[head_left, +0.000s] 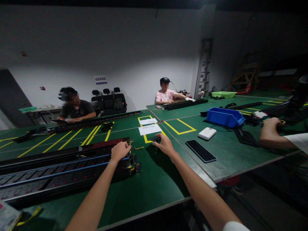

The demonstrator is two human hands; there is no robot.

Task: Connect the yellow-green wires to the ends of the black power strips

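Here, in the head view, your left hand rests on the right-hand end of the long black strips with blue edging and red buttons, its fingers curled over; I cannot tell whether they grip anything. Those strips fill the lower left of the frame, their long axis rising gently toward the centre, and run leftward from that hand, the nearer one. Your right hand, at frame centre and apart from the strips' end, pinches a small flat dark piece; that piece sits at its fingertips, on the hand's upper-left side, just below a white printed paper.
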